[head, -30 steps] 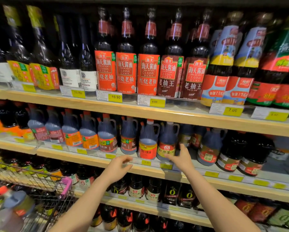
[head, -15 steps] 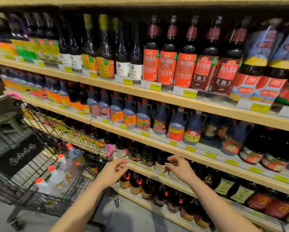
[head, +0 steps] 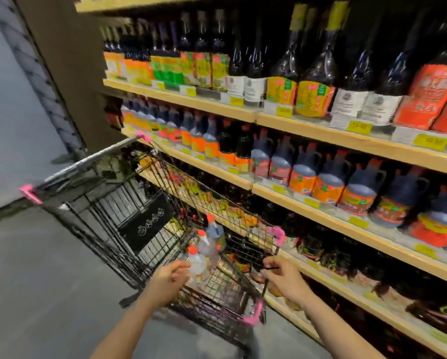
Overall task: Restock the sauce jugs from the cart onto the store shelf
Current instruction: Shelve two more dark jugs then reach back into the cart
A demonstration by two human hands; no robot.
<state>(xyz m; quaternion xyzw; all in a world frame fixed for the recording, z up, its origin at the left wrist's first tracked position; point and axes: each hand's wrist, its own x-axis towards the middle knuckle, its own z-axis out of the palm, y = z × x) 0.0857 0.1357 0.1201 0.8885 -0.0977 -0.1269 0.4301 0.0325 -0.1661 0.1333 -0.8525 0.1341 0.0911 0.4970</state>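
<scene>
Reaching over the shopping cart [head: 245, 226] beside the store shelf [head: 328, 211].
Left hand [head: 169, 279] and right hand [head: 284, 277] both loosely curled, holding nothing; three blurred sauce jugs [head: 215, 237] inside.

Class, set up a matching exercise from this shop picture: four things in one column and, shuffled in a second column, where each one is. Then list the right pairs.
Things
1. dark sauce jug with a red cap
2. row of dark blue handled jugs
3. left hand
4. tall dark glass bottles

Places
A. upper wooden shelf
B. inside the black wire cart
C. middle wooden shelf
D. over the cart's near end

Pairs: 1-B, 2-C, 3-D, 4-A
</scene>
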